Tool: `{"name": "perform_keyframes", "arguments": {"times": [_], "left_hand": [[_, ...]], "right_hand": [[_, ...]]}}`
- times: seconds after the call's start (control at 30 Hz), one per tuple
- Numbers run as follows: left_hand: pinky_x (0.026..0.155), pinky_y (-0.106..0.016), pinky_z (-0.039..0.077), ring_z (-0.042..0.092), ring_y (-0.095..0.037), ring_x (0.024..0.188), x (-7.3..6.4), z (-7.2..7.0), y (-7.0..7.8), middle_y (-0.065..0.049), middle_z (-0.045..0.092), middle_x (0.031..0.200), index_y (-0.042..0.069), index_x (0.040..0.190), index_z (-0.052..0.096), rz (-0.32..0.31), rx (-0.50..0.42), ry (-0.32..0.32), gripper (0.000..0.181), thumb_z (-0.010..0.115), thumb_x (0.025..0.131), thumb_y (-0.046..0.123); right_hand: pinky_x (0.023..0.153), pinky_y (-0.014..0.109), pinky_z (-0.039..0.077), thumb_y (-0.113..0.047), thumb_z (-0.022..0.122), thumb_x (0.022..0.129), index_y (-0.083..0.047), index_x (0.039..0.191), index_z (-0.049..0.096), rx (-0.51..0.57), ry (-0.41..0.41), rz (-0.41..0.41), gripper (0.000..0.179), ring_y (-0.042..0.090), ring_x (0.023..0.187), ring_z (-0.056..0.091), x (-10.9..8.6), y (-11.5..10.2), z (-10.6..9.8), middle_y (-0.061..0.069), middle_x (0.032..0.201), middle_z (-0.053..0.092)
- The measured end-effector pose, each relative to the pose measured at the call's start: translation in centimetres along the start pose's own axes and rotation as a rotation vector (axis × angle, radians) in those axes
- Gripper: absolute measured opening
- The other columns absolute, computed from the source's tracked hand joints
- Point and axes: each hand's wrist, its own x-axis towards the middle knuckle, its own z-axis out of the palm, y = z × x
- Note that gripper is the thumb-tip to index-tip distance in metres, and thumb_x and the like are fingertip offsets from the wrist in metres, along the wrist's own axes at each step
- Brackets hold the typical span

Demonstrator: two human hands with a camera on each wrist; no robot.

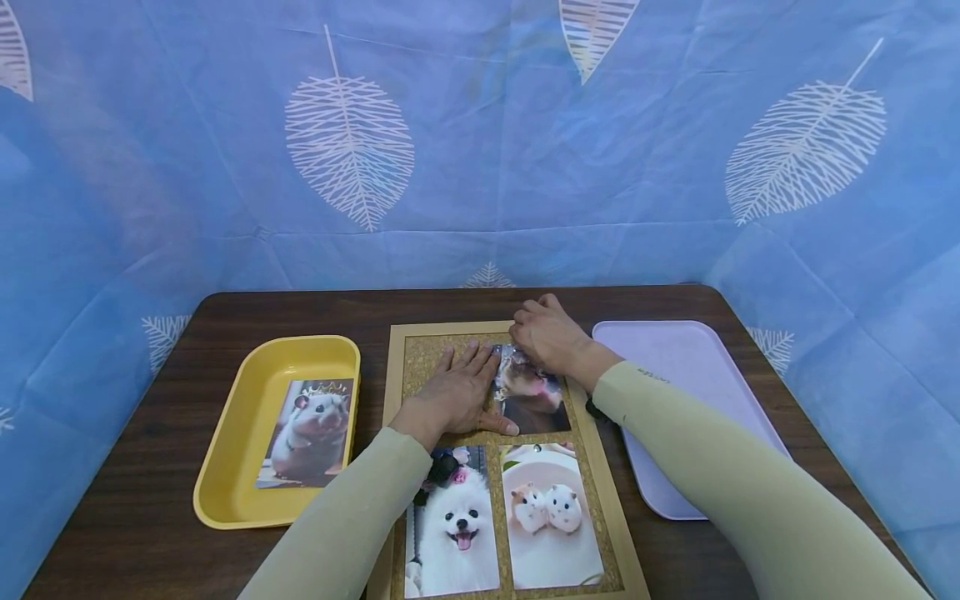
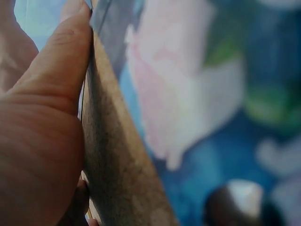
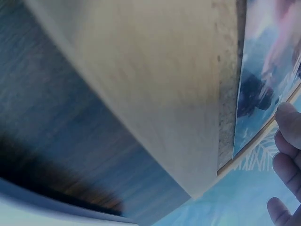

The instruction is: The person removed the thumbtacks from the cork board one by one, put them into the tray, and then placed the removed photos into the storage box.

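Note:
A wood-framed cork board (image 1: 442, 343) lies on the table. My left hand (image 1: 457, 392) rests flat on it with fingers spread, its thumb and fingertips by the left edge of the upper-right photo (image 1: 528, 392). My right hand (image 1: 551, 337) is at that photo's top, over the frame's upper edge, fingers curled; whether they pinch anything is hidden. Below are a white dog photo (image 1: 457, 533) and a photo of two hamsters (image 1: 551, 525). A shiny round pin (image 2: 240, 202) shows blurred on a photo in the left wrist view.
Left of the board stands a yellow tray (image 1: 225, 467) with a photo of a crowned hamster (image 1: 311, 433) in it. A lilac tray (image 1: 690, 375) lies to the right, partly under my right forearm. A blue leaf-print cloth (image 1: 480, 150) hangs behind the dark wooden table (image 1: 150, 517).

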Motion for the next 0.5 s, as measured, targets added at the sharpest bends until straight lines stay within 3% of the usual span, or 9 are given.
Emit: {"name": "perform_keyframes", "arguments": {"times": [0.23,0.5], "left_hand": [[0.133,-0.055,0.002,-0.005,-0.026,0.165,-0.14,-0.09,0.07,-0.005,-0.002,0.179,0.016,0.171,0.005,0.002,0.003,0.005,0.12,0.05,0.087,0.088],[0.133,-0.055,0.002,-0.007,-0.025,0.165,-0.12,-0.1,0.1,-0.005,-0.004,0.179,0.017,0.171,0.002,0.0,-0.001,-0.005,0.12,0.049,0.087,0.089]], "right_hand": [[0.101,0.054,0.043,-0.01,0.073,0.098,-0.016,0.098,0.078,0.003,0.003,-0.002,0.007,0.028,0.104,0.058,0.01,0.09,0.07,0.004,0.101,0.069],[0.086,0.045,0.038,-0.014,0.072,0.1,-0.017,0.097,0.08,-0.028,0.019,-0.046,0.009,0.026,0.096,0.05,0.1,0.08,-0.16,0.003,0.102,0.071]]}}
